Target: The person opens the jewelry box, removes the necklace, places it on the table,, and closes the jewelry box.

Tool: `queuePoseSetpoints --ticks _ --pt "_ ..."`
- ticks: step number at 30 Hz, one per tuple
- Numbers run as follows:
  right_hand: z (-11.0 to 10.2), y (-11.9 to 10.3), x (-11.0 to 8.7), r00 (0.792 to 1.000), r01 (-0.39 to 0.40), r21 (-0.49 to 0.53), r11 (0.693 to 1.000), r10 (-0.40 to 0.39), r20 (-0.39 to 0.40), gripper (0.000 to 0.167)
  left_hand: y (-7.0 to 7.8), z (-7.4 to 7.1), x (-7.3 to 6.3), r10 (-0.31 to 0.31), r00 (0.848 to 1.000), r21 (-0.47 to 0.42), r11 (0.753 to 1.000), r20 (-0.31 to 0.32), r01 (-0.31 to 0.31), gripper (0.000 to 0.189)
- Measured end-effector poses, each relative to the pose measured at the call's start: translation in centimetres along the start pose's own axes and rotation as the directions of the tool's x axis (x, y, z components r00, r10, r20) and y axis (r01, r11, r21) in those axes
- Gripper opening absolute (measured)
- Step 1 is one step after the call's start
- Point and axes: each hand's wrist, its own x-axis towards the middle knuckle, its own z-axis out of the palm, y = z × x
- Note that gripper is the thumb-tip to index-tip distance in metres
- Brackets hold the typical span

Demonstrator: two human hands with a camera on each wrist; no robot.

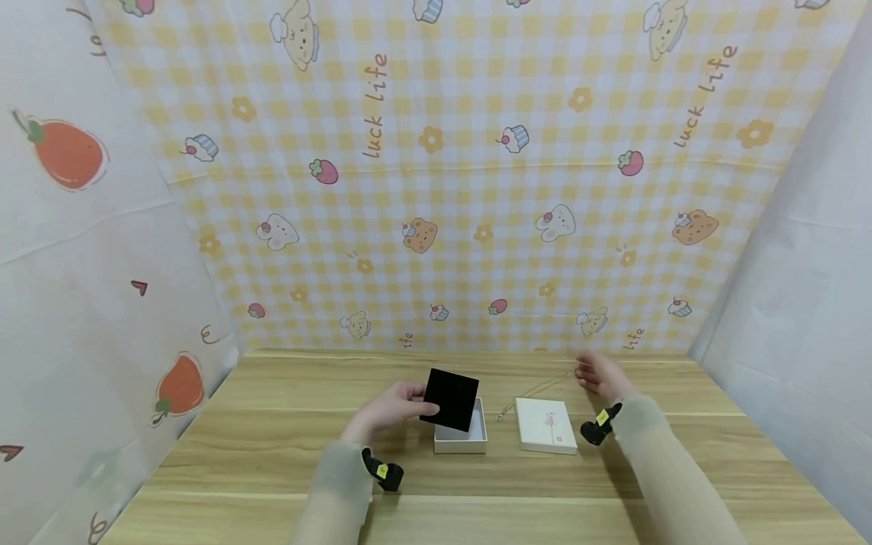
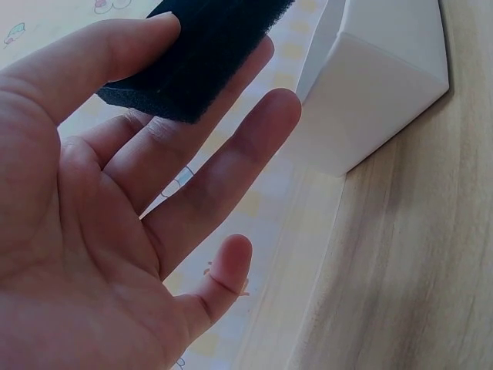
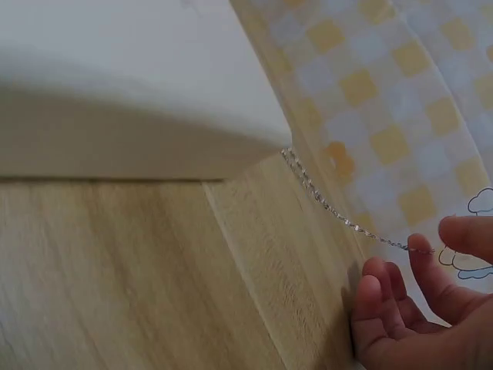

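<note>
My left hand (image 1: 395, 409) pinches a square black foam pad (image 1: 450, 399) between thumb and fingers. The pad is tilted above the white box base (image 1: 460, 446), partly covering its opening. In the left wrist view the pad (image 2: 204, 58) shows its thick edge, and the lower fingers are spread away from it. To the right, a thin silver chain necklace (image 1: 538, 390) runs behind the box lid, a small pendant (image 1: 500, 417) at its near end. My right hand (image 1: 601, 376) holds the chain's far end (image 3: 362, 229) at the thumb and index fingertip, other fingers bent.
A white box lid (image 1: 546, 424) with a printed red flower design lies on the wooden table (image 1: 286, 462) between the hands. Behind the table hangs a yellow checked cloth (image 1: 463, 189). White cloths (image 1: 109, 303) hang at both sides.
</note>
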Motion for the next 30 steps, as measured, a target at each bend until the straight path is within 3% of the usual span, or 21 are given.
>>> queuePoseSetpoints --ticks 4,10,30 --pt "-0.04 0.20 0.42 0.995 0.029 -0.152 0.988 -0.043 -0.088 0.019 -0.24 -0.01 -0.07 0.002 1.000 -0.001 1.000 -0.009 -0.002 0.025" --pt "-0.25 0.47 0.65 0.980 0.099 -0.361 0.927 -0.153 -0.125 0.020 -0.22 0.01 -0.15 0.004 1.000 0.011 1.000 -0.015 -0.004 0.027" --pt "-0.85 0.65 0.89 0.971 0.148 -0.534 0.832 -0.226 -0.082 0.017 -0.37 -0.01 0.17 -0.013 0.999 0.051 0.999 -0.032 0.015 0.028"
